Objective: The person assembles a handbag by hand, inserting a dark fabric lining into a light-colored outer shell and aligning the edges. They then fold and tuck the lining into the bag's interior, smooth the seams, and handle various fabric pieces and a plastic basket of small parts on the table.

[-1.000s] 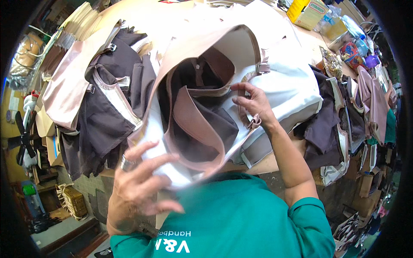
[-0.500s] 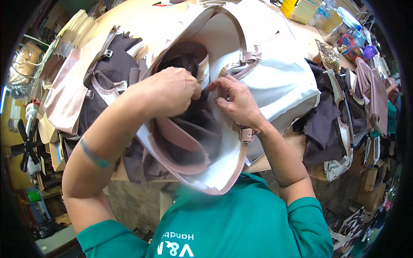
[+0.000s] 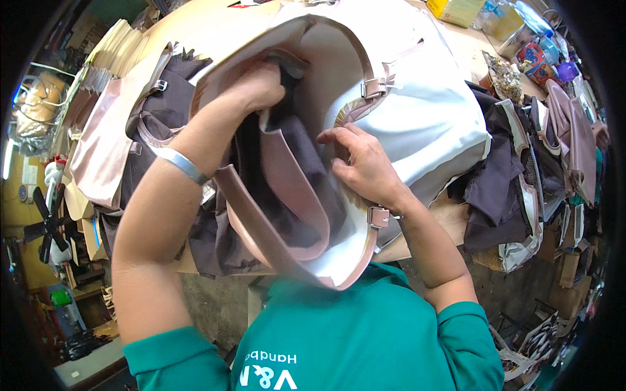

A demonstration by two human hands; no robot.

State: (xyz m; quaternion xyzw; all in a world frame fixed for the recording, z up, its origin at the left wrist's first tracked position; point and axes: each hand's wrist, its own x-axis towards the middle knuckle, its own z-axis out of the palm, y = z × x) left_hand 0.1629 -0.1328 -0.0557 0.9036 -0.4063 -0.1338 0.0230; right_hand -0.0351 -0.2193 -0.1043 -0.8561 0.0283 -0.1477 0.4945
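A large handbag (image 3: 355, 257) with pinkish-brown edging and a white inner face stands tilted in front of me, its mouth wide. Inside are dark lining (image 3: 306, 146) and a curved pinkish panel (image 3: 290, 182). My left hand (image 3: 261, 86) is deep in the bag's far left part, closed around a bunch of dark lining; its fingertips are hidden. By the right rim is my right hand (image 3: 362, 156), with thumb and forefinger apart and the other fingers loosely curled. A buckled strap tab (image 3: 377, 217) sits beside the right wrist, and another buckle (image 3: 374, 88) lies farther up the rim.
More unfinished bag pieces, pink and dark (image 3: 98, 146), lie on the table to the left, and dark ones (image 3: 492, 182) to the right. White material (image 3: 430, 98) spreads beyond the bag. Stacked sheets (image 3: 117, 49) stand far left; a yellow box (image 3: 453, 10) is far right.
My left hand has gone from beside my right hand to the far left inside the bag, pulling lining with it. The right hand's thumb and forefinger have come apart. The inner panel has shifted.
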